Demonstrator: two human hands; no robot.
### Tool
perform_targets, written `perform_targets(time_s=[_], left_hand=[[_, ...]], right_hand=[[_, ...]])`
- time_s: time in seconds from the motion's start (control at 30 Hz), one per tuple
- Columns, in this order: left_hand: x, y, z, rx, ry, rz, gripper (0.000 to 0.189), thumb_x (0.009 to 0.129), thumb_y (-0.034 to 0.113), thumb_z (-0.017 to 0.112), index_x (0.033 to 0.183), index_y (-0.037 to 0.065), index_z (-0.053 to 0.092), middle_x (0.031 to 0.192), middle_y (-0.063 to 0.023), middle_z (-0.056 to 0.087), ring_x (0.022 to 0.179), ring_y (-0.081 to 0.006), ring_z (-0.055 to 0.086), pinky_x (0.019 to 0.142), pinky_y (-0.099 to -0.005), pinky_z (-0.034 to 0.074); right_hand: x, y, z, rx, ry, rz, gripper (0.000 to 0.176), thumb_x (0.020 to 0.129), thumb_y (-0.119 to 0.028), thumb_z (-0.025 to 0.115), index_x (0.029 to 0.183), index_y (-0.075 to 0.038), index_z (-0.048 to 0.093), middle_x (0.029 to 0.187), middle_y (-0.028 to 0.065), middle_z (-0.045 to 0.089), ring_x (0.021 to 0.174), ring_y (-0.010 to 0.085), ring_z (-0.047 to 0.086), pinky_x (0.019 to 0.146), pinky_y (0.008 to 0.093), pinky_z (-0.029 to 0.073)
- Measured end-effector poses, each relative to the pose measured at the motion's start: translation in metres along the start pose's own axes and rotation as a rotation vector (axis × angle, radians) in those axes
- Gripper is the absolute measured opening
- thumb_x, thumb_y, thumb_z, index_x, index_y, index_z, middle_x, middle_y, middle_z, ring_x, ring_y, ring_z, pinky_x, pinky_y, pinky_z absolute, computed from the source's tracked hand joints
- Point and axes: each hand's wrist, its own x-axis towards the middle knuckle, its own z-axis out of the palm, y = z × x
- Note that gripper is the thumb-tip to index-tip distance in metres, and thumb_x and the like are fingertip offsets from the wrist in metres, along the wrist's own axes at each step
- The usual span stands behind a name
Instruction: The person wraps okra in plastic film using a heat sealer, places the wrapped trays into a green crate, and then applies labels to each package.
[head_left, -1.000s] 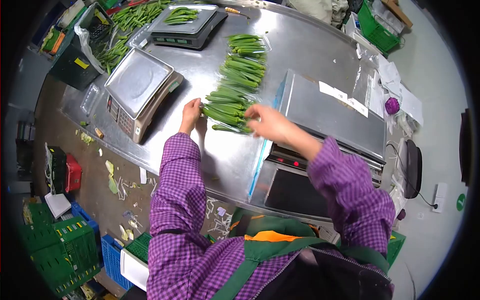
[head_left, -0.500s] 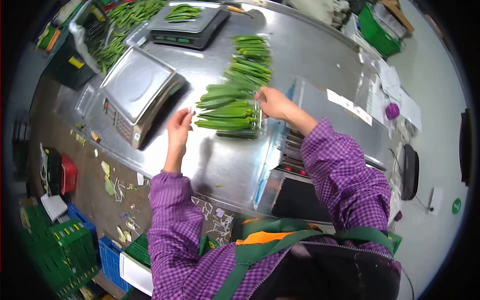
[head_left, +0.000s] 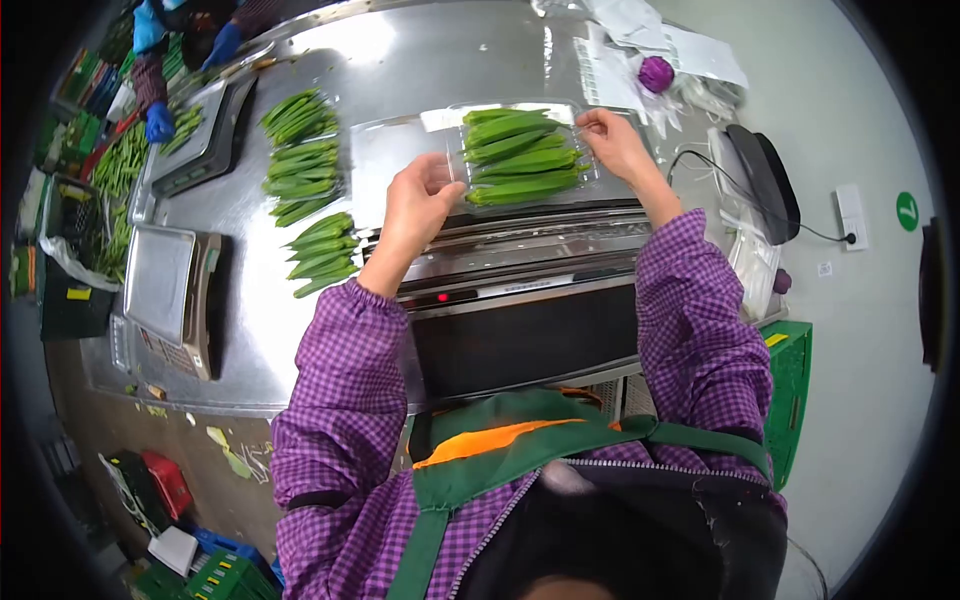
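Note:
A clear plastic tray of okra (head_left: 522,158) is over the back part of a film wrapping machine (head_left: 530,345), between my two hands. My left hand (head_left: 418,205) grips its left edge with thumb and fingers closed. At the opposite edge, my right hand (head_left: 612,145) pinches the tray's right side near the upper corner. Several rows of okra (head_left: 303,172), packed in clear trays, lie on the steel table left of the machine. A red light glows on the machine's front strip.
Left on the steel table (head_left: 420,45) stand a weighing scale (head_left: 165,285) and another scale (head_left: 200,135) with okra on it. A co-worker's blue-gloved hand (head_left: 159,123) is beside it. A purple cabbage (head_left: 656,74), papers and a black device (head_left: 765,185) with a cord are at right.
My view has swung right. Both hands have moved from the table onto the wrapping machine, holding one okra tray; the other okra trays stay on the table at left.

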Motion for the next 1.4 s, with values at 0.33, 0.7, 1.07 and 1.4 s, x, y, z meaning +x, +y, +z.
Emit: perform_targets(time_s=[0.33,0.7,1.07,1.4], left_hand=[[-0.017,0.009,0.015,0.243,0.018,-0.003,0.038,0.081,0.009,0.065,0.115,-0.005,0.056,0.092,-0.0154,0.068,0.081,-0.0175,0.065,0.069,-0.0280,0.052],[-0.073,0.013,0.014,0.423,0.042,-0.271,0.034,0.076,0.015,0.072,0.103,0.001,0.057,0.079,-0.0097,0.067,0.066,-0.0152,0.063,0.059,-0.0259,0.046],[-0.090,0.088,-0.008,-0.871,-0.426,-0.246,0.017,0.080,0.001,0.057,0.097,0.000,0.060,0.066,-0.0010,0.052,0.058,-0.0146,0.048,0.058,-0.0274,0.039],[0.110,0.003,0.042,0.745,0.031,0.346,0.026,0.093,0.022,0.047,0.093,0.001,0.062,0.086,-0.0240,0.061,0.079,-0.0371,0.059,0.073,-0.0408,0.046]], right_hand=[[-0.052,0.042,-0.029,0.106,0.061,-0.108,0.017,0.083,-0.012,0.058,0.095,0.000,0.060,0.082,0.0124,0.063,0.072,0.0286,0.061,0.068,0.0366,0.047],[-0.134,0.039,-0.016,0.142,0.100,0.261,0.017,0.078,-0.019,0.070,0.078,-0.005,0.060,0.063,0.0058,0.060,0.061,0.0183,0.056,0.061,0.0297,0.042],[-0.120,-0.021,-0.096,1.602,-0.287,-0.011,0.019,0.092,-0.012,0.049,0.104,0.001,0.056,0.054,-0.0070,0.025,0.050,0.0058,0.024,0.051,0.0226,0.027],[0.044,0.028,-0.017,-0.181,-0.088,-0.294,0.033,0.092,-0.021,0.047,0.119,-0.003,0.052,0.106,0.0129,0.066,0.089,0.0244,0.064,0.077,0.0380,0.049]])
